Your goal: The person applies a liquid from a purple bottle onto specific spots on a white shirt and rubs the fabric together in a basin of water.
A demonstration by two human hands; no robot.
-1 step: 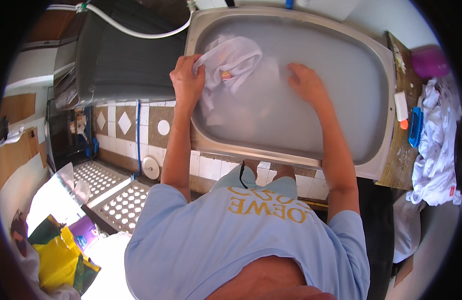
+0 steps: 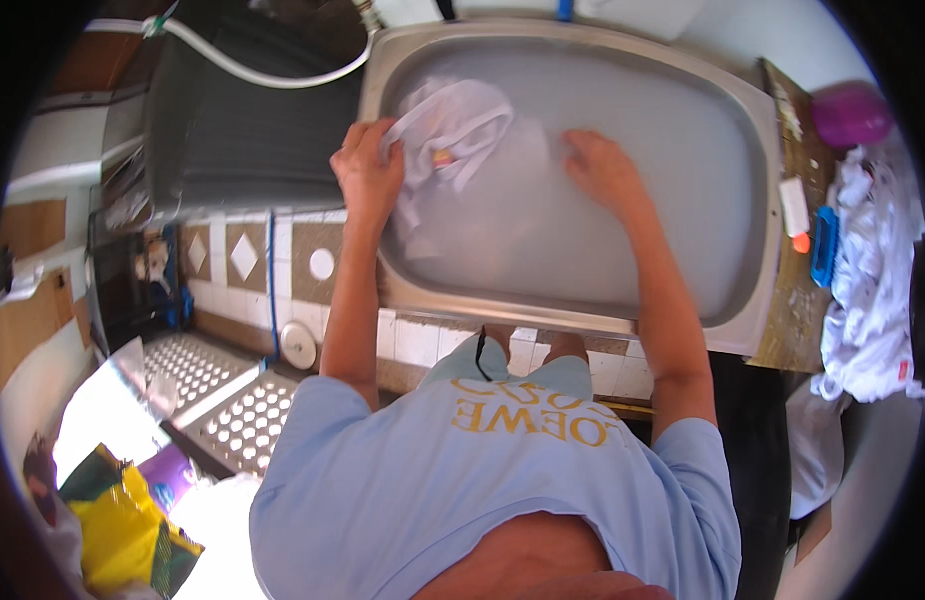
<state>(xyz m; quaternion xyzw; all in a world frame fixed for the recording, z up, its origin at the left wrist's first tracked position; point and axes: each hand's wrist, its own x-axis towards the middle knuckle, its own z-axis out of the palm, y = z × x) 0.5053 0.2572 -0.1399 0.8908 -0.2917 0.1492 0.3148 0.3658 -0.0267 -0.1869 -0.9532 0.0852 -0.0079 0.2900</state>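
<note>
A wet white garment with a small yellow-and-red patch lies bunched at the left end of a metal sink basin, partly under cloudy water. At the basin's left rim, my left hand is closed on the garment's edge, fingers pinching the fabric. My right hand hovers at the water surface near the middle, fingers loosely bent and apart, holding nothing that I can see. Pale submerged cloth spreads between the two hands, blurred by the water.
Right of the basin, a worn wooden board carries a white-and-orange item and a blue brush. Beyond it are a purple bowl and piled white laundry. A white hose crosses a dark cabinet-like surface at left.
The whole view has shifted slightly, so the basin appears a little further left. Both hands and the garment keep nearly the same places relative to the basin.
</note>
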